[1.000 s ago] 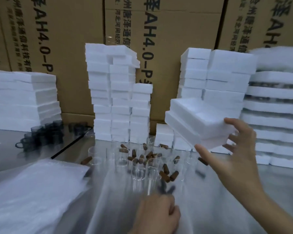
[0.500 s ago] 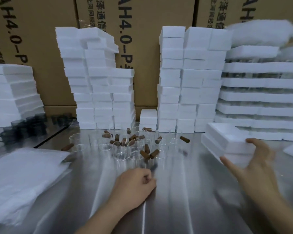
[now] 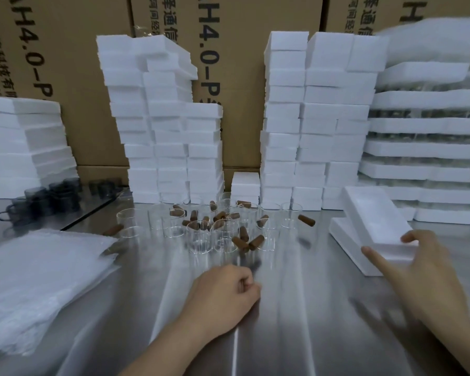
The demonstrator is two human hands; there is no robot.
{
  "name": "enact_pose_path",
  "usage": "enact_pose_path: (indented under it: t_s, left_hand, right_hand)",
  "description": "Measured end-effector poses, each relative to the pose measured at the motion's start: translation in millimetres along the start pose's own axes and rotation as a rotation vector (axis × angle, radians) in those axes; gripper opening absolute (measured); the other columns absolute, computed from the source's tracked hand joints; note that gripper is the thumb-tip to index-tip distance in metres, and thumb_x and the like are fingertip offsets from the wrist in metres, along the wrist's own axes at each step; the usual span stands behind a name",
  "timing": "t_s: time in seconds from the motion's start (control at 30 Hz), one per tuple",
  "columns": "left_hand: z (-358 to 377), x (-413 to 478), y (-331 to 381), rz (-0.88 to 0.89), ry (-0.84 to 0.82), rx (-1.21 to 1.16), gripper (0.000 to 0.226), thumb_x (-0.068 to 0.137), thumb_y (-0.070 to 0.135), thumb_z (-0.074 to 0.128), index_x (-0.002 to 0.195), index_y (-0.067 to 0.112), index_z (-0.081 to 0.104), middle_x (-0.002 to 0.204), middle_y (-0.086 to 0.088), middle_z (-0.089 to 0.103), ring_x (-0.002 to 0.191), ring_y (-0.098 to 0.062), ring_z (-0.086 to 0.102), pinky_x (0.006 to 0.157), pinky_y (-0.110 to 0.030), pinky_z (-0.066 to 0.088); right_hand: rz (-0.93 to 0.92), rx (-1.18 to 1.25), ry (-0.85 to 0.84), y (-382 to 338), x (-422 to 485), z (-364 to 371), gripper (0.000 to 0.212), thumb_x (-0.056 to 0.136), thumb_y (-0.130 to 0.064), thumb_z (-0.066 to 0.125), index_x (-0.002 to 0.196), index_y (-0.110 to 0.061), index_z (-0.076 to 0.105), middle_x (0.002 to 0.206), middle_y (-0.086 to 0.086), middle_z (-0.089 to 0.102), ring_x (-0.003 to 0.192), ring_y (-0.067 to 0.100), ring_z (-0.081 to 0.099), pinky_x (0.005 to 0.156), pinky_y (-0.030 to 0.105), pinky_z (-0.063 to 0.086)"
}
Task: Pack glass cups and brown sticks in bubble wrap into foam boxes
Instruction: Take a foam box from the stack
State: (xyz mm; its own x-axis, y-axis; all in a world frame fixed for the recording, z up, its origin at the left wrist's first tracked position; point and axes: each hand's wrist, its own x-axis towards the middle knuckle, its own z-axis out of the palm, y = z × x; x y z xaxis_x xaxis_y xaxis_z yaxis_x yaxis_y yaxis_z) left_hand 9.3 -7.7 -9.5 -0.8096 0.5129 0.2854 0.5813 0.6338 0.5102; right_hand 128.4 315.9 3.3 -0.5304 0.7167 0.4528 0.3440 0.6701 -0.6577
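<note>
1. Plainly, the right hand (image 3: 423,270) grips the near end of a foam box (image 3: 375,226), thumb at its side and fingers on top. The box is two stacked white pieces lying on the steel table (image 3: 296,308).
2. Nearer, the left hand (image 3: 225,291) rests on the table as a curled fist, and nothing shows in it.
3. Mid-table stand the glass cups (image 3: 201,234), a dozen or more; the exact count is unclear.
4. Among them lie the brown sticks (image 3: 240,242), about fifteen.
5. At left lies the bubble wrap (image 3: 38,280), in one pile.

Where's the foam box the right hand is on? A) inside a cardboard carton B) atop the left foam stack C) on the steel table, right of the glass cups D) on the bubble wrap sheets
C: the foam box sits on the steel table, right of the glass cups, with the right hand gripping its near corner.
</note>
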Motion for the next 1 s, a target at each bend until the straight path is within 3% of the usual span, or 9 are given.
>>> enact_pose_path:
  t_s: [0.23,0.37,0.43,0.57,0.67,0.73,0.8,0.87,1.0]
  left_hand:
    - [0,0,-2,0.023,0.000,0.001,0.032,0.097,0.055,0.063,0.076,0.032,0.056,0.068,0.020,0.061,0.066,-0.004,0.054,0.061,-0.029,0.037]
    - [1,1,-5,0.039,0.001,-0.041,0.034,0.098,0.052,0.065,0.077,0.026,0.058,0.066,0.013,0.064,0.062,-0.007,0.055,0.063,-0.029,0.041]
    - [0,3,-5,0.032,0.060,-0.230,0.037,0.101,0.043,0.068,0.074,0.018,0.059,0.060,0.008,0.057,0.057,-0.006,0.048,0.062,-0.031,0.039]
    - [-9,9,-7,-0.187,0.377,-0.648,0.033,0.108,0.021,0.059,0.077,0.022,0.072,0.066,0.009,0.065,0.068,-0.011,0.057,0.064,-0.030,0.044]
    - [-17,14,-17,-0.416,0.423,-0.886,0.030,0.109,0.012,0.052,0.088,0.010,0.074,0.066,0.006,0.067,0.069,-0.015,0.061,0.055,-0.023,0.049]
    - [-17,16,-19,-0.440,0.405,-0.919,0.030,0.108,0.011,0.052,0.088,0.009,0.074,0.066,0.004,0.067,0.064,-0.010,0.062,0.049,-0.017,0.047]
    - [-15,17,-20,-0.394,0.394,-0.842,0.031,0.107,0.012,0.054,0.085,0.014,0.076,0.064,0.010,0.068,0.058,-0.001,0.061,0.050,-0.015,0.047]
    - [-25,18,-22,-0.297,0.419,-0.682,0.031,0.105,0.016,0.059,0.082,0.023,0.077,0.068,0.014,0.071,0.062,0.002,0.063,0.057,-0.018,0.050]
    - [-63,8,-60,-0.131,0.530,0.100,0.012,0.102,0.030,0.063,0.097,0.030,0.074,0.102,0.013,0.072,0.100,-0.014,0.066,0.085,-0.037,0.053]
  right_hand:
    - [0.027,0.098,0.046,-10,-3,-9,0.056,0.081,-0.057,0.079,0.114,-0.036,0.038,0.130,0.011,0.048,0.109,0.035,0.053,0.085,0.051,0.045]
    - [-0.061,0.236,0.010,-22,-11,-14,0.053,0.080,-0.054,0.079,0.113,-0.039,0.040,0.120,-0.002,0.047,0.109,0.027,0.051,0.079,0.046,0.044]
    - [-0.190,0.339,-0.170,-29,-18,-15,0.050,0.078,-0.045,0.079,0.112,-0.036,0.044,0.119,-0.006,0.051,0.105,0.022,0.053,0.077,0.042,0.044]
    - [-0.254,0.474,-0.849,-44,-41,-9,0.067,0.059,-0.034,0.068,0.122,-0.030,0.047,0.126,-0.011,0.060,0.109,0.021,0.059,0.083,0.040,0.045]
    - [-0.296,0.355,-0.977,-48,-56,-2,0.066,0.057,-0.033,0.061,0.122,-0.035,0.046,0.137,-0.020,0.053,0.107,0.013,0.056,0.088,0.042,0.047]
    - [-0.293,0.344,-0.970,-49,-59,-3,0.066,0.057,-0.035,0.060,0.122,-0.039,0.048,0.138,-0.023,0.049,0.109,0.018,0.055,0.096,0.045,0.048]
    - [-0.281,0.354,-0.958,-49,-59,-6,0.070,0.058,-0.035,0.060,0.127,-0.040,0.048,0.138,-0.025,0.047,0.115,0.025,0.054,0.103,0.046,0.046]
    - [-0.273,0.361,-0.951,-49,-58,-9,0.071,0.060,-0.032,0.062,0.130,-0.041,0.049,0.140,-0.032,0.044,0.119,0.020,0.052,0.105,0.046,0.044]
    - [-0.294,0.325,-0.973,-49,-60,-10,0.070,0.061,-0.044,0.072,0.128,-0.045,0.053,0.149,-0.043,0.033,0.136,-0.005,0.038,0.116,0.042,0.035]
